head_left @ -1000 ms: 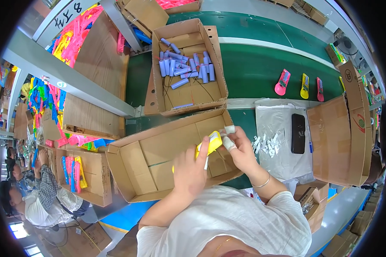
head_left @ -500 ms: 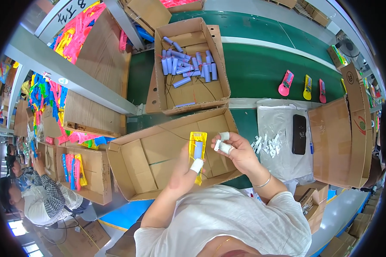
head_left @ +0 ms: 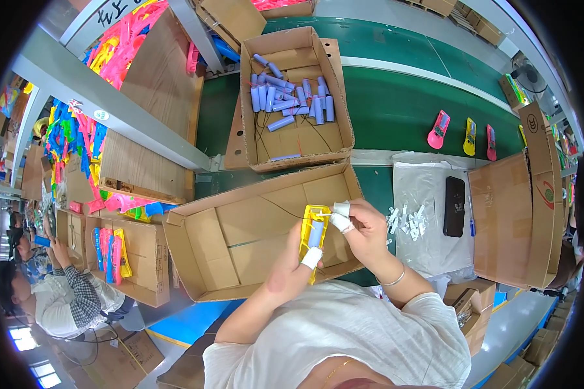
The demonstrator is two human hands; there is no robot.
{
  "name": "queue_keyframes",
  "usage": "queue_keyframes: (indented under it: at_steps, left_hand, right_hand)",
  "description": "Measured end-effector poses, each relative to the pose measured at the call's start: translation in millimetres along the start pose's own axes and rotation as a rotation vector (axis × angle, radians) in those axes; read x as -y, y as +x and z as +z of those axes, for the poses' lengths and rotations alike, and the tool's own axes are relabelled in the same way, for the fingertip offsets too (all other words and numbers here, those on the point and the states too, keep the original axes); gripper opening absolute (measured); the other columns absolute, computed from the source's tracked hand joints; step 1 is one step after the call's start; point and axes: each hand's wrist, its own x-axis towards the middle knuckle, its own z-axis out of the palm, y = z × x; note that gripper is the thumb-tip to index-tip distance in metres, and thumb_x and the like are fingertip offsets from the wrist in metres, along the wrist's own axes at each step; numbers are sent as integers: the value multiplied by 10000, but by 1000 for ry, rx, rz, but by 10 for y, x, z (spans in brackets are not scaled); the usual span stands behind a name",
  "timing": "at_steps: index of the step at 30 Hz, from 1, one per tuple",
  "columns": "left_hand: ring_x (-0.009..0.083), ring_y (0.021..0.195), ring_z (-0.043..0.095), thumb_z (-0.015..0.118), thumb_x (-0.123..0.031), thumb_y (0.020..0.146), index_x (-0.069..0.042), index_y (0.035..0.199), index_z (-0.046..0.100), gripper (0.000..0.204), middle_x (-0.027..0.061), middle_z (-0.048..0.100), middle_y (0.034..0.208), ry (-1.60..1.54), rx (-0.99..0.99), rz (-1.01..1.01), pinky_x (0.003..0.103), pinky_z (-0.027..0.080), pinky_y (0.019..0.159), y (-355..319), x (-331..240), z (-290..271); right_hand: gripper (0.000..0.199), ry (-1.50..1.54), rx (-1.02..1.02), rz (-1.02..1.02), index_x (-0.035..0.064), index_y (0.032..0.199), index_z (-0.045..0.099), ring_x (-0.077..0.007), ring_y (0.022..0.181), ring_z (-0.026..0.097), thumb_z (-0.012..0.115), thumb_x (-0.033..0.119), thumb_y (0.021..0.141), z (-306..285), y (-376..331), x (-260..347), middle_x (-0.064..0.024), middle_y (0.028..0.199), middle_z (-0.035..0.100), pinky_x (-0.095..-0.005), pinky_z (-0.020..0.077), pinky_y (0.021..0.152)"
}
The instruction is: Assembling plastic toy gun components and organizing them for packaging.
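Observation:
My left hand (head_left: 291, 264) is closed round a yellow plastic housing (head_left: 305, 235), held upright over a shallow cardboard box (head_left: 256, 243). A purple cylindrical battery (head_left: 316, 235) lies inside the housing, and a thin dark wire runs off to its left. My right hand (head_left: 366, 233) pinches a small white strip (head_left: 322, 214) against the housing's upper end. White coverings wrap some fingertips on both hands. Right of my right hand, several similar white pieces (head_left: 410, 223) are scattered on a pale sheet (head_left: 428, 253).
Beyond is a carton (head_left: 298, 146) of purple batteries. A black phone (head_left: 454, 206) and blue pen (head_left: 472, 227) lie on the sheet. Pink and yellow housings (head_left: 470, 136) rest on the green belt (head_left: 389, 97). Tall cartons (head_left: 499, 220) stand right; a co-worker (head_left: 65, 298) sits left.
My right hand has moved left and brought the white strip onto the housing's upper end. The housing has shifted slightly right and down in my left hand.

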Motion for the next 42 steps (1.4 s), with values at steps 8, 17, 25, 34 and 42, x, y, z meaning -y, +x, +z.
queue_keyframes:
  at_steps: [8,17,25,34,42]
  left_hand:
    - [274,927,553,467,-73,894,-51,1395,195,570,172,495,1126,355,-13,-34,347,443,809,-29,-22,-5]
    - [295,908,569,461,-86,882,-62,1406,183,594,185,503,1140,429,73,-155,347,442,807,5,-200,-18]
    - [285,928,557,494,-113,883,-71,1423,164,634,151,455,1231,37,151,-292,382,451,833,64,-333,-24]
    - [302,1070,506,547,-318,862,-9,1229,454,489,254,471,1246,-64,170,782,409,382,935,-224,-1220,-325]
    - [252,991,487,539,-282,865,-54,1107,493,335,174,506,1148,-137,-171,762,373,362,878,-1483,-1238,-408]
  right_hand:
    - [163,-88,171,132,-35,945,623,-100,751,564,637,13,789,-101,37,86,-59,850,602,-214,451,664]
    - [274,183,197,396,11,1011,492,-51,716,518,623,44,773,-159,145,9,-22,828,564,-201,440,645]
    - [349,-304,405,204,-27,1102,518,-160,754,596,632,104,799,-309,381,314,-118,878,602,-267,484,675]
    - [364,-741,-288,-80,-17,1165,558,-101,641,562,403,-1,836,-1743,1490,-821,-66,821,630,-230,460,567]
    - [328,-729,-378,236,4,1120,597,-102,468,524,486,157,853,-2711,2221,-2528,-44,633,584,-247,363,395]
